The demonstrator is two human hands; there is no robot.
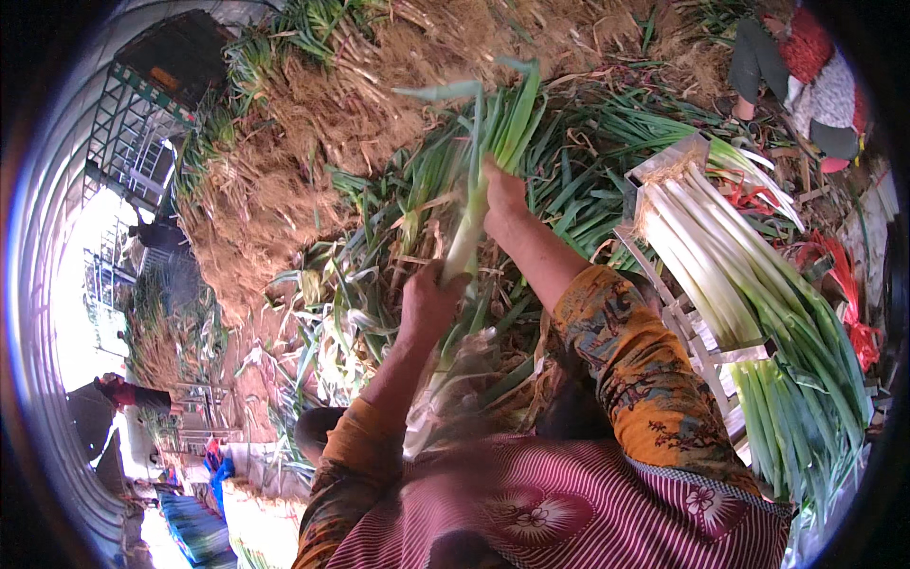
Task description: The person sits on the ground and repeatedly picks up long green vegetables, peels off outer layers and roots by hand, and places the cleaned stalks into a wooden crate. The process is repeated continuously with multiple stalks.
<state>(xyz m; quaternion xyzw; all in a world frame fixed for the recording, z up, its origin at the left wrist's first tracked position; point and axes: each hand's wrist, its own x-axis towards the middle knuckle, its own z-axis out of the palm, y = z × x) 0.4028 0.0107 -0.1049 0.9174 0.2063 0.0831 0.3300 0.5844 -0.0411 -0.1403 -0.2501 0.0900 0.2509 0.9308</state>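
A thick green onion stalk slants up and away in front of me, its white end towards my body. My left hand is closed around that white end. Higher up, my right hand grips the same stalk where the green leaves fan out. Some leaf tips are blurred. Beneath both hands lies a litter of peeled leaves and dry skins. To my right, a metal rack holds a neat bundle of cleaned green onions, white ends and roots away from me.
Unpeeled green onions with earthy roots are heaped ahead and left. Red plastic ties hang at the right. One person sits at upper right; another is at far left. A dark truck bed stands at upper left.
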